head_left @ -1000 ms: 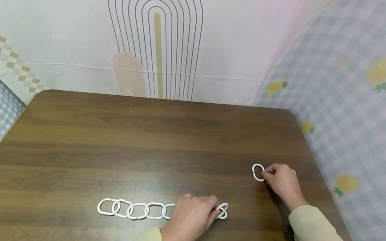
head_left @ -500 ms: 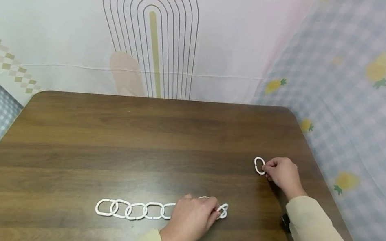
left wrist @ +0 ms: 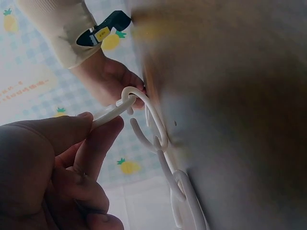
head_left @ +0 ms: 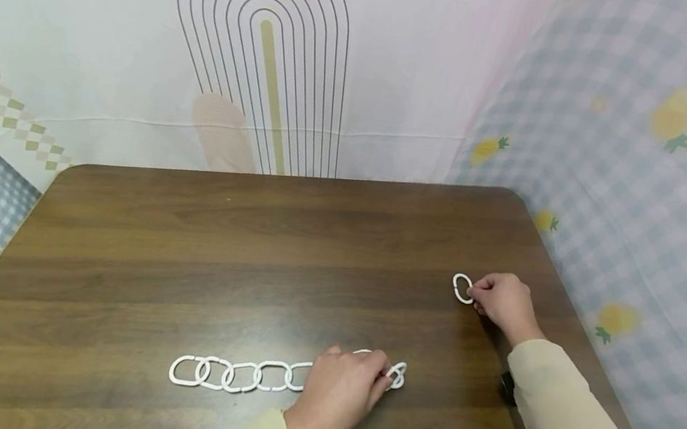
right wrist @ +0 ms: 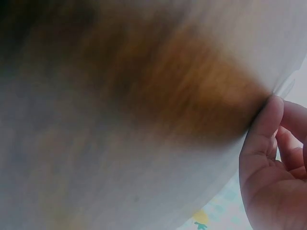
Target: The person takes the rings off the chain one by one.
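A chain of white plastic links (head_left: 259, 376) stretches left to right along the near part of the brown table. My left hand (head_left: 337, 393) lies over its right portion and hides several links. In the left wrist view, thumb and forefinger pinch one end link (left wrist: 111, 114), raised off the table, with the connected links trailing below. Farther back on the right, my right hand (head_left: 504, 304) pinches a single oval link (head_left: 462, 276) between thumb and fingertips, low over the tabletop. That link has a small gap in its side and is separate from the chain.
The wooden table (head_left: 233, 250) has rounded far corners. A white printed cloth (head_left: 416, 71) hangs behind it, and a checked cloth (head_left: 621, 209) with pineapples runs along the right edge. A dark strap (left wrist: 103, 31) sits on the right wrist.
My right hand has shifted slightly toward the back of the table, still pinching the loose link. My left hand and the chain stay nearly in place.
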### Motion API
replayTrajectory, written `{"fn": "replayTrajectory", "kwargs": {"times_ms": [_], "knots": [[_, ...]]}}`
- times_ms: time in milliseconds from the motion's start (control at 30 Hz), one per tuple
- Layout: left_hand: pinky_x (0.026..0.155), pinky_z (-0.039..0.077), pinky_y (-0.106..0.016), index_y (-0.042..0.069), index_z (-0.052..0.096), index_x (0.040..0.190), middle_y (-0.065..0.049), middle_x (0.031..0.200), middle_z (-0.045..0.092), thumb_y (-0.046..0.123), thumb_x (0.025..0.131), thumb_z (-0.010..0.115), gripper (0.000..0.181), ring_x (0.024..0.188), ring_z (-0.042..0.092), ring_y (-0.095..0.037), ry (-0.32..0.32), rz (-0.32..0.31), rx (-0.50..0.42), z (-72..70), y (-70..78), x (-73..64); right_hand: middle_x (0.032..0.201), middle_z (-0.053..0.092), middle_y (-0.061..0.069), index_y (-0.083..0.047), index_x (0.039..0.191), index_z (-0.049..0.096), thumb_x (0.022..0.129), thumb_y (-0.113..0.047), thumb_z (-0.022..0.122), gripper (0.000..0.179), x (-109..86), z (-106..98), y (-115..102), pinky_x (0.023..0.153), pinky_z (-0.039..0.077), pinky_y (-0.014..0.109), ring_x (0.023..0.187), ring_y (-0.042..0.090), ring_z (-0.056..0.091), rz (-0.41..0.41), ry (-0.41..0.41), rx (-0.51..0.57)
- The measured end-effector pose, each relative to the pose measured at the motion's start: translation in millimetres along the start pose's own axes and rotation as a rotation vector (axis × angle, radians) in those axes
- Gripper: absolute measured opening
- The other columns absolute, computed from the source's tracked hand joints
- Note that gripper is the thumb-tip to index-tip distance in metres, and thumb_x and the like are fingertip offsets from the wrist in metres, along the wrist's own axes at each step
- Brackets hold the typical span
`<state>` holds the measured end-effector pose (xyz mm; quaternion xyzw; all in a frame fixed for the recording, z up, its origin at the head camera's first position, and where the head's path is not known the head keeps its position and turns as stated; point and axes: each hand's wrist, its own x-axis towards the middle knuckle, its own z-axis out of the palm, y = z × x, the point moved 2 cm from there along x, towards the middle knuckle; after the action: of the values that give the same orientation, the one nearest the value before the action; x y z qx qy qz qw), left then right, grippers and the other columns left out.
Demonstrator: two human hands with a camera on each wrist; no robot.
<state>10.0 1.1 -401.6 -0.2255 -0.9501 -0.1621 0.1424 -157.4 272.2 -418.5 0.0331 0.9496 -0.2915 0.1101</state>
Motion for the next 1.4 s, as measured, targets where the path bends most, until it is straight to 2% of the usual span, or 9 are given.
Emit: {"fn": "replayTrajectory", "kwargs": {"times_ms": [267,467,700,867,1033,1233,1400], "knots": [[0.055,0.033,-0.024,0.026,0.063,0.080,0.016,0.070,0.064,0.037,0.084,0.077,0.019,0.061,0.061,-0.003,-0.005,0.002,-0.016,1.3,0.1,1.1,0.063,0.066,-0.001,0.000,0.087,0.072,0.094,-0.015,0.069,0.017,1.6,-1,3,0.058,0.051,0.027,0.059,0.010,0.064,0.018,-0.016,0.041],[0.056,0.034,-0.022,0.026,0.065,0.082,0.018,0.072,0.066,0.036,0.085,0.077,0.016,0.061,0.060,0.000,0.010,-0.006,-0.066,3.1,2.0,2.5,0.064,0.066,-0.001,0.001,0.089,0.072,0.094,-0.017,0.069,0.019,2.3,-2,5,0.057,0.049,0.026,0.059,0.009,0.063,0.012,-0.032,0.048],[0.058,0.037,-0.021,0.027,0.066,0.083,0.021,0.072,0.066,0.034,0.087,0.077,0.014,0.059,0.056,0.003,0.001,-0.031,-0.153,5.7,3.2,4.4,0.066,0.066,-0.002,0.002,0.092,0.071,0.095,-0.019,0.068,0.021,-1.3,-2,8,0.058,0.047,0.026,0.061,0.009,0.061,0.009,-0.037,0.055],[0.056,0.040,-0.017,0.026,0.066,0.083,0.022,0.072,0.065,0.031,0.087,0.078,0.013,0.059,0.055,0.004,-0.008,-0.068,-0.261,6.6,-2.1,6.7,0.066,0.065,-0.002,0.002,0.092,0.070,0.097,-0.018,0.066,0.021,-3.9,-1,13,0.058,0.047,0.026,0.061,0.010,0.061,0.019,-0.030,0.066],[0.055,0.039,-0.015,0.024,0.067,0.084,0.019,0.072,0.064,0.027,0.088,0.077,0.011,0.060,0.053,0.005,-0.025,-0.094,-0.369,4.4,-7.2,13.3,0.068,0.066,-0.001,0.002,0.095,0.071,0.097,-0.019,0.067,0.022,-3.1,-3,17,0.058,0.048,0.025,0.061,0.010,0.061,0.019,-0.003,0.099],[0.055,0.039,-0.016,0.024,0.068,0.086,0.019,0.074,0.066,0.028,0.089,0.076,0.010,0.061,0.054,0.004,-0.051,-0.089,-0.398,-1.3,-10.7,22.6,0.072,0.068,0.001,0.004,0.098,0.070,0.097,-0.018,0.066,0.022,-8.2,-6,15,0.059,0.049,0.024,0.063,0.009,0.062,0.006,0.018,0.107],[0.059,0.043,-0.019,0.024,0.069,0.088,0.018,0.078,0.068,0.028,0.090,0.075,0.008,0.067,0.059,0.002,-0.072,-0.117,-0.433,-6.8,-14.0,30.2,0.074,0.070,0.003,0.002,0.097,0.071,0.097,-0.020,0.068,0.022,-14.0,-8,9,0.063,0.050,0.027,0.065,0.011,0.065,-0.032,0.054,0.080]]}}
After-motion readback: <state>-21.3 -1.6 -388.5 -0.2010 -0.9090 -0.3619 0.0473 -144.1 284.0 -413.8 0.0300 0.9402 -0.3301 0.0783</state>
